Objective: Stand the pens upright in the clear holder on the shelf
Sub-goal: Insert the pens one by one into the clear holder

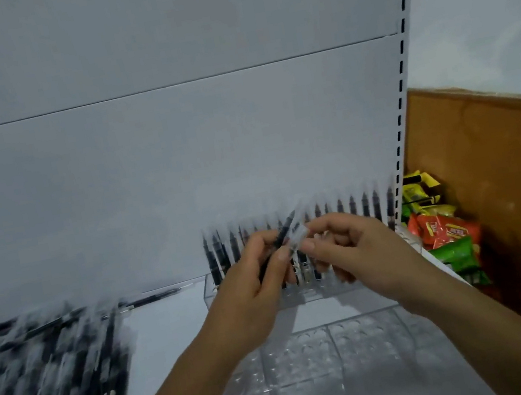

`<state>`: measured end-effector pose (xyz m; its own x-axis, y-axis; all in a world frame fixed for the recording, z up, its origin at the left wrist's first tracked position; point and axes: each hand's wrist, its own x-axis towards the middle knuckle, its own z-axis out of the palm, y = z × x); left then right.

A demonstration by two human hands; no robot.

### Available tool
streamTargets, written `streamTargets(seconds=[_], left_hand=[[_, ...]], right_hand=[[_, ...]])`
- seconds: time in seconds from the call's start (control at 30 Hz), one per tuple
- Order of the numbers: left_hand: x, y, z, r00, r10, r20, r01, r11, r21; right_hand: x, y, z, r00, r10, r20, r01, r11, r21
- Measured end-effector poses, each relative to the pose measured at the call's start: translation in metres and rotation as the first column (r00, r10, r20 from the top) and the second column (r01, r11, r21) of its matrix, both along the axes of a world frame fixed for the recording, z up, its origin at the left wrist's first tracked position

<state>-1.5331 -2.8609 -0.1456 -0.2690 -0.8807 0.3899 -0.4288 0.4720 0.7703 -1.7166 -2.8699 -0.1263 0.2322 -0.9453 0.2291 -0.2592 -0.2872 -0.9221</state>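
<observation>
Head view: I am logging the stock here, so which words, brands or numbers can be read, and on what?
No text can be read for certain in this view.
Red snack packet: a pale label with marks, too blurred to read.
Yellow packet: dark marks, too blurred to read.
Held pen: any print is too blurred to read.
Loose pens at the left: motion-blurred, nothing legible.
</observation>
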Motion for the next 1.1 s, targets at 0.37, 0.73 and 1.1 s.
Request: streamTargets(seconds=[0.37, 0.73, 1.1], left_hand=[[-0.003, 0.002, 0.001, 0.999, 0.042, 0.015, -0.042, 0.999, -0.019], [0.001, -0.001, -0.001, 0.975, 0.221, 0.014, -0.22, 0.974, -0.052], [0.003, -0.003, -0.003, 0.982, 0.187, 0.001, -0.187, 0.982, 0.002]], right_hand=[[-0.011, 0.007, 0.006, 0.971, -0.098, 0.219, 0.101, 0.995, -0.001], [-0.023, 0.001, 0.032, 0.912, -0.171, 0.372, 0.189, 0.982, -0.011], [-0.036, -0.037, 0.03, 0.909, -0.385, -0.16, 0.297, 0.867, -0.4]])
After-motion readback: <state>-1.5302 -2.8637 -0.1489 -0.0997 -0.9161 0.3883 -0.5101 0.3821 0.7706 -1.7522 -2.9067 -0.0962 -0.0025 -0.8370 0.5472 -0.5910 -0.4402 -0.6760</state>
